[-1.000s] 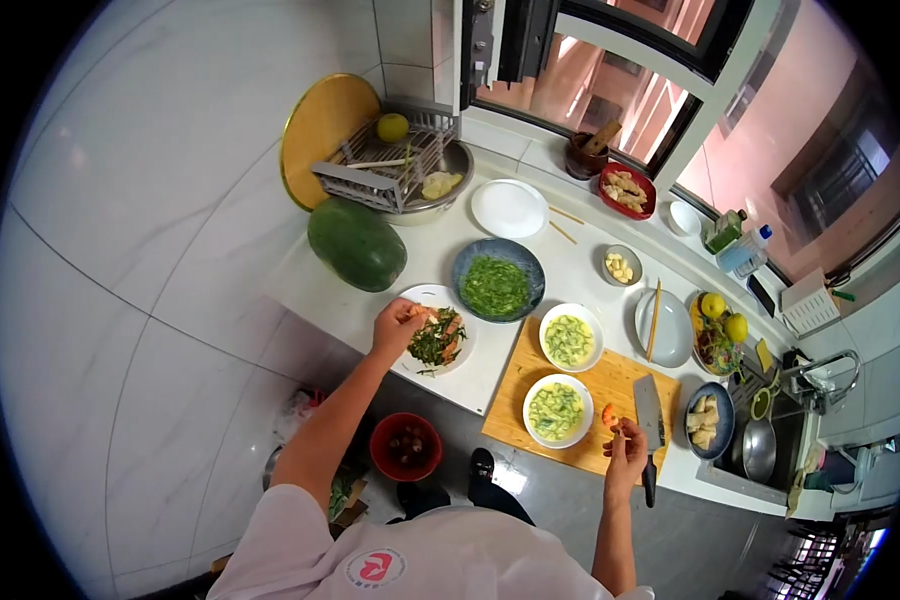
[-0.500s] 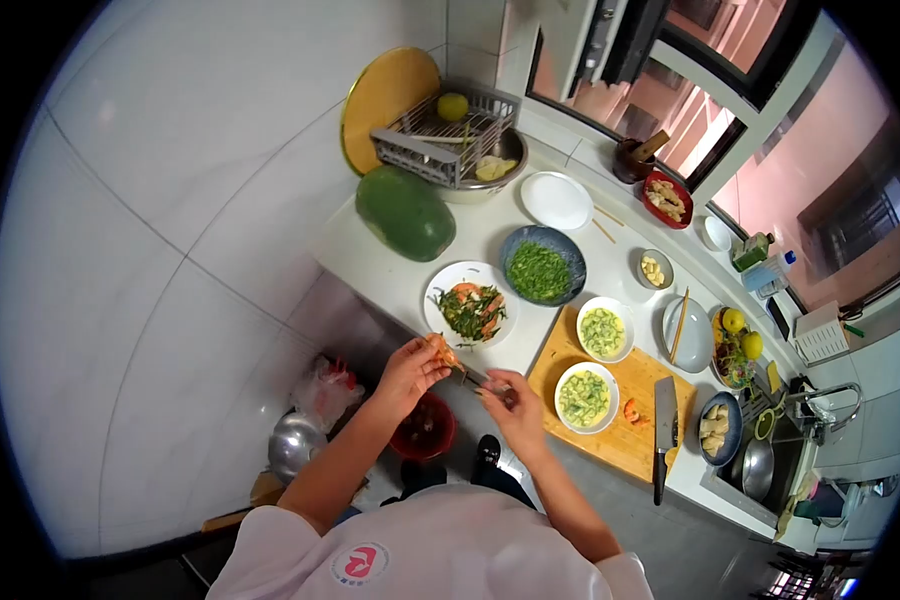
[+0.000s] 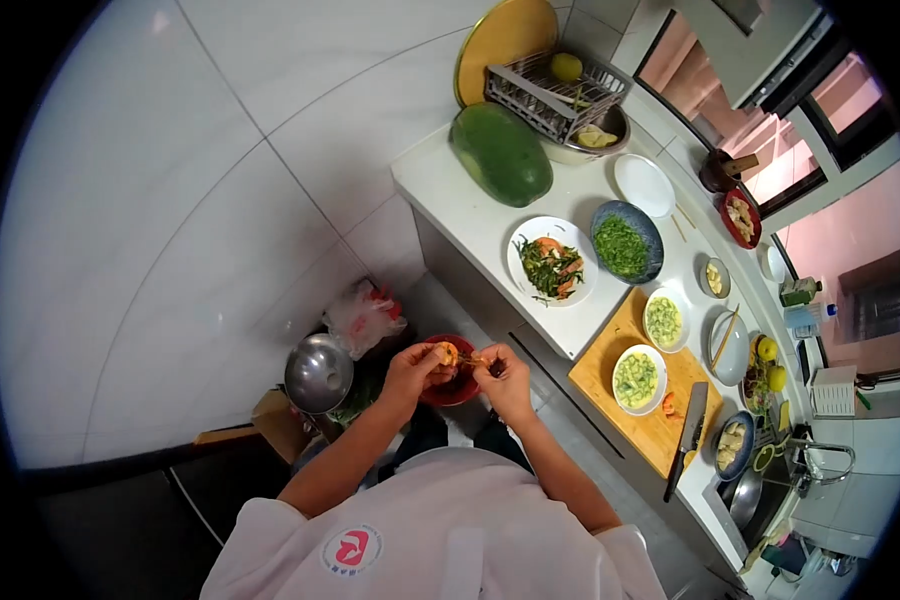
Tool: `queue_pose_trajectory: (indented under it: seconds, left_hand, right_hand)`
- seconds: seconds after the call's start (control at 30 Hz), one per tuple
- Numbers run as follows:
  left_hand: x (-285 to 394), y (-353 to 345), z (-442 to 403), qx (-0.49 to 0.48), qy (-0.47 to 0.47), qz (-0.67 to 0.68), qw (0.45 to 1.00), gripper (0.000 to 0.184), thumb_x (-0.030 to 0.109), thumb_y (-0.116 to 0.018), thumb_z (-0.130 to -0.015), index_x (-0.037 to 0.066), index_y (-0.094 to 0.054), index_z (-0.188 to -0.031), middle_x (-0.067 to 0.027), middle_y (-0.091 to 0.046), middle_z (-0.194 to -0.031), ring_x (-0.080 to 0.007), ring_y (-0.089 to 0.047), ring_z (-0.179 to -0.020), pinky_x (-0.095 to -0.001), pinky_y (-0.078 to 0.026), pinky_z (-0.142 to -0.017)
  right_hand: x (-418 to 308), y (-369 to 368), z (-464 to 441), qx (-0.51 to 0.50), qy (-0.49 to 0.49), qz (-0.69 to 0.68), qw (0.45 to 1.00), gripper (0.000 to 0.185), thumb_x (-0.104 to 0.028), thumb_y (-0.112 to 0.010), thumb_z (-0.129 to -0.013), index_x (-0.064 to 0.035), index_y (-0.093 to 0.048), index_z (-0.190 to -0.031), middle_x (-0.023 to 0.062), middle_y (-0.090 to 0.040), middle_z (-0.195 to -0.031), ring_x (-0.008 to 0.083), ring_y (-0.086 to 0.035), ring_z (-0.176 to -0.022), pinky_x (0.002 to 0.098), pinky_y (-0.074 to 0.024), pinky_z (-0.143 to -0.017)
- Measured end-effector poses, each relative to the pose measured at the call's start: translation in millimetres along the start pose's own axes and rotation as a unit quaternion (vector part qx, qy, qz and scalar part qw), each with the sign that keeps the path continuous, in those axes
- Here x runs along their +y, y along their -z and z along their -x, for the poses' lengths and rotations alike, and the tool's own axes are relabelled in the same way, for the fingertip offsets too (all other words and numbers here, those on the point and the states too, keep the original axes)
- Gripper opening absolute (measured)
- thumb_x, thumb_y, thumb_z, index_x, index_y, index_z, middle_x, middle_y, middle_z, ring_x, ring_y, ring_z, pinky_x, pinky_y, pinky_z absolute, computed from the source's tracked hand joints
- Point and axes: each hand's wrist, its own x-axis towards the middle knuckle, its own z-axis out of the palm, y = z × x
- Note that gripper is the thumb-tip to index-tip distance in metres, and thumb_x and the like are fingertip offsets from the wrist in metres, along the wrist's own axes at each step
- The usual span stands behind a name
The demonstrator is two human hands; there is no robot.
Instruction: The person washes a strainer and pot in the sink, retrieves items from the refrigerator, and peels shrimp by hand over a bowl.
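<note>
An orange cooked shrimp (image 3: pixel 449 354) is pinched in the fingers of my left hand (image 3: pixel 414 374). My right hand (image 3: pixel 505 382) is closed with its fingertips on a thin, dark-tipped part at the shrimp's right end; whether that part is still joined to it I cannot tell. Both hands are over a red bucket (image 3: pixel 448 392) on the floor, partly hidden by them. On the counter, a white plate (image 3: pixel 516 283) bears more shrimp with green leaves.
A wooden cutting board (image 3: pixel 610 345) holds two bowls of yellow-green food and a cleaver (image 3: pixel 692 425). Close by are a blue bowl of chopped greens (image 3: pixel 622 248) and a large green melon (image 3: pixel 500 155). A steel bowl (image 3: pixel 318 373) and plastic bag (image 3: pixel 363 318) lie left.
My view has swung left and down, so the counter sits further right. Both hands have moved from the counter's edge to above the red bucket, coming closer together at the shrimp.
</note>
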Motion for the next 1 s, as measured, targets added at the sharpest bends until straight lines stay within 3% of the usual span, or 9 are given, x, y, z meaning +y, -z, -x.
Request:
queue_pose_trajectory:
  seconds: [0.2,0.27,0.37,0.5,0.57,0.7,0.77,0.83,1.0]
  left_hand:
    - [-0.7,22.7,10.0,-0.008,0.028,0.02,0.999,0.025,0.023,-0.058,-0.091,0.003,-0.058,-0.106,-0.0081,-0.063,-0.097,-0.0166,-0.063,-0.087,-0.0289,-0.053,-0.076]
    - [-3.7,27.1,10.7,-0.009,0.03,0.025,0.999,0.025,0.022,-0.058,-0.091,0.003,-0.058,-0.107,-0.0089,-0.062,-0.098,-0.0172,-0.064,-0.088,-0.0294,-0.053,-0.076]
    - [-10.2,30.9,12.5,-0.01,0.034,0.036,0.999,0.024,0.019,-0.058,-0.091,0.002,-0.057,-0.107,-0.0103,-0.062,-0.099,-0.0183,-0.064,-0.089,-0.0302,-0.053,-0.077]
    - [-14.3,30.9,14.7,0.002,0.038,0.043,0.998,0.023,0.014,-0.058,-0.09,0.001,-0.056,-0.109,-0.0104,-0.064,-0.095,-0.0181,-0.066,-0.082,-0.028,-0.055,-0.07]
    - [-16.6,32.2,15.0,-0.002,0.041,0.021,0.999,0.022,0.016,-0.058,-0.09,0.002,-0.057,-0.107,-0.01,-0.063,-0.097,-0.0187,-0.065,-0.085,-0.0294,-0.054,-0.074]
    - [-27.6,32.8,11.4,-0.019,0.013,-0.036,0.999,0.021,0.017,-0.06,-0.089,0.003,-0.059,-0.105,-0.0081,-0.063,-0.099,-0.0162,-0.063,-0.088,-0.0291,-0.053,-0.077]
    - [-31.8,30.1,10.0,-0.035,-0.027,-0.066,0.997,0.021,0.017,-0.06,-0.089,0.003,-0.06,-0.105,-0.0075,-0.063,-0.099,-0.0148,-0.062,-0.088,-0.0282,-0.052,-0.078]
    - [-31.9,28.4,9.6,-0.049,-0.067,-0.095,0.992,0.022,0.016,-0.06,-0.089,0.002,-0.061,-0.106,-0.0068,-0.064,-0.099,-0.0133,-0.061,-0.088,-0.0273,-0.051,-0.078]
    - [-26.4,24.8,11.7,-0.051,-0.023,-0.122,0.991,0.024,0.018,-0.061,-0.089,0.001,-0.062,-0.106,-0.0065,-0.064,-0.098,-0.013,-0.06,-0.088,-0.0263,-0.048,-0.079]
  right_hand:
    - [29.6,-5.1,5.2,-0.026,-0.071,-0.036,0.996,0.015,-0.004,-0.063,-0.082,0.0001,-0.06,-0.096,0.0086,-0.065,-0.088,0.0119,-0.06,-0.079,0.0232,-0.0472,-0.071]
    - [34.9,-8.7,7.5,-0.074,-0.067,0.075,0.992,0.018,-0.01,-0.063,-0.085,-0.0031,-0.059,-0.102,0.0017,-0.06,-0.077,0.0063,-0.053,-0.057,0.0198,-0.0446,-0.051]
    - [50.2,-12.0,13.5,-0.107,-0.002,0.245,0.964,0.028,-0.015,-0.063,-0.086,-0.0052,-0.059,-0.112,0.0023,-0.061,-0.085,0.0081,-0.056,-0.061,0.0203,-0.0472,-0.056]
    - [45.4,-16.2,16.6,-0.077,0.052,0.274,0.957,0.031,-0.019,-0.064,-0.086,-0.0048,-0.06,-0.113,0.0029,-0.062,-0.092,0.0094,-0.058,-0.067,0.0224,-0.0491,-0.062]
    - [26.1,-18.2,13.1,-0.086,-0.14,-0.024,0.986,0.031,-0.016,-0.067,-0.083,-0.0037,-0.061,-0.111,0.0042,-0.062,-0.097,0.0096,-0.058,-0.072,0.0239,-0.0499,-0.064]
    - [2.2,-20.3,12.2,-0.098,-0.035,-0.015,0.994,0.026,-0.012,-0.067,-0.082,-0.0026,-0.062,-0.106,0.0036,-0.062,-0.095,0.009,-0.058,-0.073,0.0237,-0.0495,-0.064]
    - [2.7,-19.9,10.0,-0.11,0.041,0.095,0.989,0.019,-0.008,-0.066,-0.083,-0.002,-0.062,-0.1,0.0029,-0.063,-0.091,0.0079,-0.057,-0.073,0.0216,-0.0487,-0.063]
    - [7.9,-18.8,9.3,-0.108,0.035,0.089,0.99,0.017,-0.006,-0.065,-0.083,-0.002,-0.062,-0.099,0.0027,-0.063,-0.089,0.0079,-0.057,-0.073,0.0214,-0.0484,-0.063]
    - [14.0,-12.2,6.9,-0.137,-0.035,-0.012,0.99,0.017,-0.002,-0.063,-0.082,-0.0011,-0.062,-0.098,0.0024,-0.064,-0.086,0.0076,-0.058,-0.075,0.0219,-0.0482,-0.062]
